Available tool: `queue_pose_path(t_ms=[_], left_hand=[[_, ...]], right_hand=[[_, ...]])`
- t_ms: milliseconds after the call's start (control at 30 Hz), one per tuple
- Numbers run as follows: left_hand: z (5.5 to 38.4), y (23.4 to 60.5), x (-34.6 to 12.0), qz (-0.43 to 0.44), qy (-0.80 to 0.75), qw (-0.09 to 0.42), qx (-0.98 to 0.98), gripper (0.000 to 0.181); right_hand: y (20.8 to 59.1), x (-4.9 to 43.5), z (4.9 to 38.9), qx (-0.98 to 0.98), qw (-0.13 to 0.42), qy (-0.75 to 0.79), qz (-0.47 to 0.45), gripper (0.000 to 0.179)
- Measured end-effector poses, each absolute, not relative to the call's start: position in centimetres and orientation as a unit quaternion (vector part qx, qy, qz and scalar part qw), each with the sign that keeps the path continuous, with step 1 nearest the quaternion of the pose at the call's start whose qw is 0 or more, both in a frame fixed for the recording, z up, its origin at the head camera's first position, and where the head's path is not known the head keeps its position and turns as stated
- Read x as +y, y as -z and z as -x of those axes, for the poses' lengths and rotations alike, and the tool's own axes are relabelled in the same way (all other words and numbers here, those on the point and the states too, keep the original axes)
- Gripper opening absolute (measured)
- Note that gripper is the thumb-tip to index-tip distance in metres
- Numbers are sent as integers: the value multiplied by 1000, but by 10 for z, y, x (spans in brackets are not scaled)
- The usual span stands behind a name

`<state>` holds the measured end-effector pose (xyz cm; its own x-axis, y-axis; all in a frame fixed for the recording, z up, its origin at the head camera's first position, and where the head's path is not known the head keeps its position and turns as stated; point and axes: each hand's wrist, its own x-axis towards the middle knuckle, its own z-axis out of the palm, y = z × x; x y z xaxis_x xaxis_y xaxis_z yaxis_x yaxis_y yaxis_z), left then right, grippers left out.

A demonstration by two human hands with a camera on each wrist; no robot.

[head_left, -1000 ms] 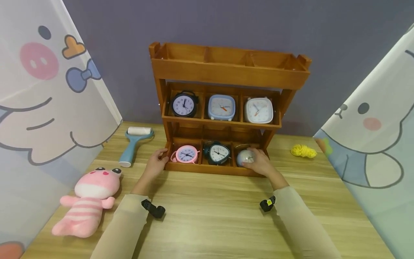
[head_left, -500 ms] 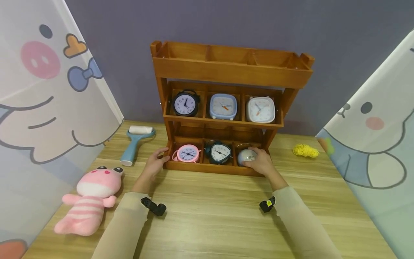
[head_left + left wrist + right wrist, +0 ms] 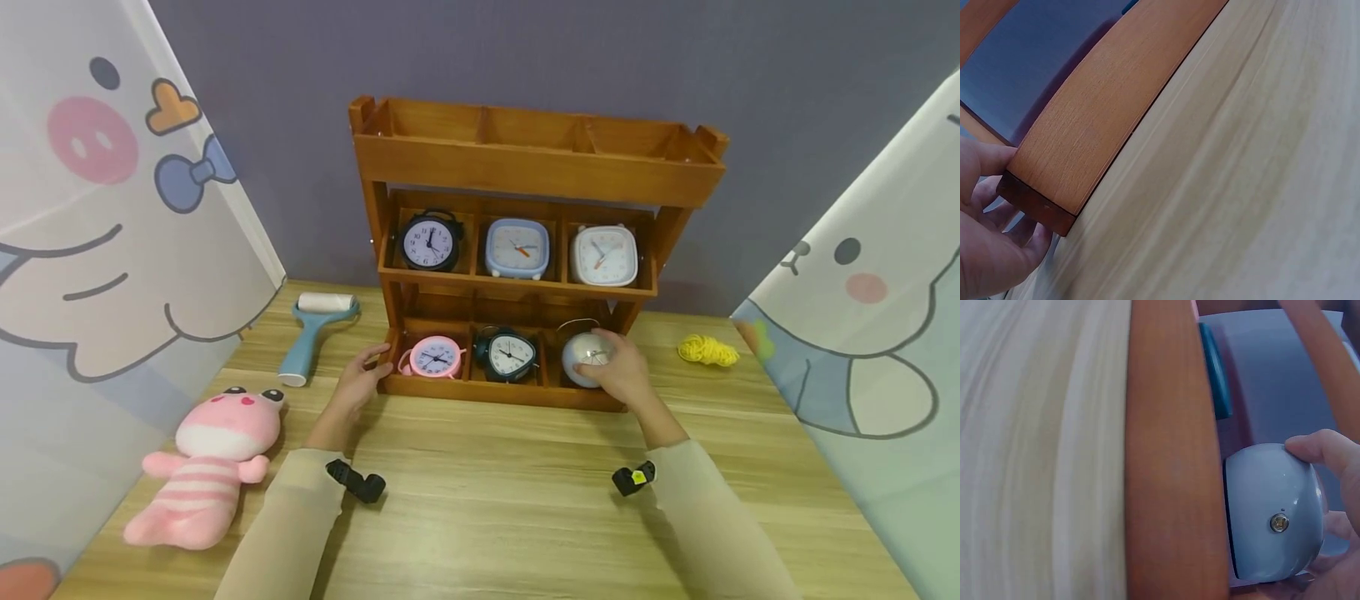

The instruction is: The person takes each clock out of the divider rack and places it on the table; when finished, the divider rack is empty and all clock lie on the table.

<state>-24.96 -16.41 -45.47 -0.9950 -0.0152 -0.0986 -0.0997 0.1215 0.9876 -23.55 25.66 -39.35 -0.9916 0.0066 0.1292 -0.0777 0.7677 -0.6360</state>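
Observation:
In the head view, a three-tier wooden shelf (image 3: 536,171) stands against the wall. My right hand (image 3: 628,367) grips a round pale silver clock (image 3: 576,348) at the bottom tier's right compartment, thumb on one side and fingers on the other. Up close in the right wrist view, that clock's smooth shell (image 3: 1266,494) has a screw in it. My left hand (image 3: 357,385) holds the bottom tier's left end, thumb at the top edge and fingers against the end face. Beside the silver clock sit a dark green clock (image 3: 510,356) and a pink clock (image 3: 437,357).
On the middle tier stand a black clock (image 3: 430,243), a blue clock (image 3: 517,248) and a white clock (image 3: 605,255). Left on the table lie a lint roller (image 3: 303,346) and a pink plush toy (image 3: 206,475). Yellow cord (image 3: 708,350) lies to the right.
My right hand has shifted a little right with the silver clock, which now sits higher and shows more of itself, its wire handle raised. The left hand has stayed at the shelf end.

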Motion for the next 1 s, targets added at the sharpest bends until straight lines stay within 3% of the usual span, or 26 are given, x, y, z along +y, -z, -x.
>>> queue_pose_path(t_ms=[667,1000], left_hand=[[250,457,-164,36,-672,36,739,46],[251,459,-165,34,-668,35,743,46]], right_hand=[[366,314,186,-922,61,-382,-35,73],[365,348,188,-933,58,-354,20,76]])
